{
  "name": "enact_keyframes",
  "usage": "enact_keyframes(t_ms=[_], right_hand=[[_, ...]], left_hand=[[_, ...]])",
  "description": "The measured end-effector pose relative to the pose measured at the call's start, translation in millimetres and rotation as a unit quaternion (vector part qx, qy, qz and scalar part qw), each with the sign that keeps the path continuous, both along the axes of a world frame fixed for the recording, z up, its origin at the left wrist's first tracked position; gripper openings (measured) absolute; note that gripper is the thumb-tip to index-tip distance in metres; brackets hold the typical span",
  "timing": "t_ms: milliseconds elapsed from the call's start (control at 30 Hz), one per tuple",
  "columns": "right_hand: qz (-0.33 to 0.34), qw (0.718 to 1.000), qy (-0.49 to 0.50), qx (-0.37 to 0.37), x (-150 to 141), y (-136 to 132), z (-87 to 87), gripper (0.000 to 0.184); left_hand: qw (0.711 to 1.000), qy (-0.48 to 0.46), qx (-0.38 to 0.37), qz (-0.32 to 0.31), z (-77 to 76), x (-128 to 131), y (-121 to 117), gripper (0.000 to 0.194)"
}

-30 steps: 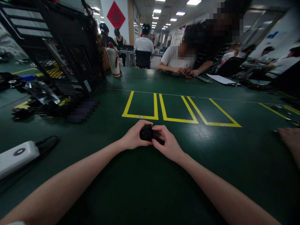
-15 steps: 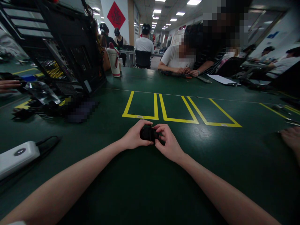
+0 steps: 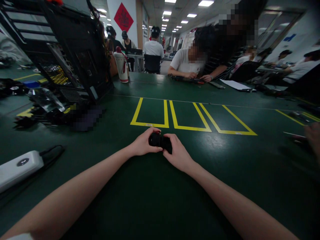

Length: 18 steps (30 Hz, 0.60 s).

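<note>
A small black cylindrical object [image 3: 155, 139] lies between my hands, just above the dark green table [image 3: 160, 186]. Its exact kind is too dark to tell. My left hand [image 3: 143, 142] wraps round its rounded left part, thumb below and fingers above. Around the narrower right end, my right hand [image 3: 178, 151] is closed, with the fingers over the top and the thumb underneath. The hands partly cover the object, and a thin dark band shows between its two parts.
Yellow tape frames [image 3: 191, 127] lie beyond my hands. At left are a black computer case [image 3: 82, 63], a water bottle [image 3: 43, 96] and a white power strip [image 3: 21, 166]. A paper cup [image 3: 122, 66] stands behind. Another person's hand [image 3: 313, 140] is at right; two people work across the table.
My right hand has closed more fully round the right end of the black object. At the right edge, another person's hand has moved up beside a thin tool. The hand at far left is gone.
</note>
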State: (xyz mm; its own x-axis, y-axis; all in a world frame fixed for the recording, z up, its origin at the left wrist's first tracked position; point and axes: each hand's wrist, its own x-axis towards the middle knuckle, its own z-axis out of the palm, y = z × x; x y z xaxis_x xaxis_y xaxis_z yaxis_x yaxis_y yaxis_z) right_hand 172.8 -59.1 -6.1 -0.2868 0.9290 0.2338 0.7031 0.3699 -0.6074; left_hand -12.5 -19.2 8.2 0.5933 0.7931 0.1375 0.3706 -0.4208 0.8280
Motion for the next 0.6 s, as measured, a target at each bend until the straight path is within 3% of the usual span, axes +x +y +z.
enact_keyframes(t_ms=[467, 600], right_hand=[[-0.026, 1.0, 0.0, 0.008, -3, 0, 4.8, 0.035], [-0.036, 0.999, 0.0, 0.003, -5, -6, 5.5, 0.033]], left_hand=[[0.997, 0.059, 0.031, 0.035, -4.9, 12, 1, 0.064], [0.995, 0.072, 0.029, 0.061, -2.4, 12, -13, 0.061]])
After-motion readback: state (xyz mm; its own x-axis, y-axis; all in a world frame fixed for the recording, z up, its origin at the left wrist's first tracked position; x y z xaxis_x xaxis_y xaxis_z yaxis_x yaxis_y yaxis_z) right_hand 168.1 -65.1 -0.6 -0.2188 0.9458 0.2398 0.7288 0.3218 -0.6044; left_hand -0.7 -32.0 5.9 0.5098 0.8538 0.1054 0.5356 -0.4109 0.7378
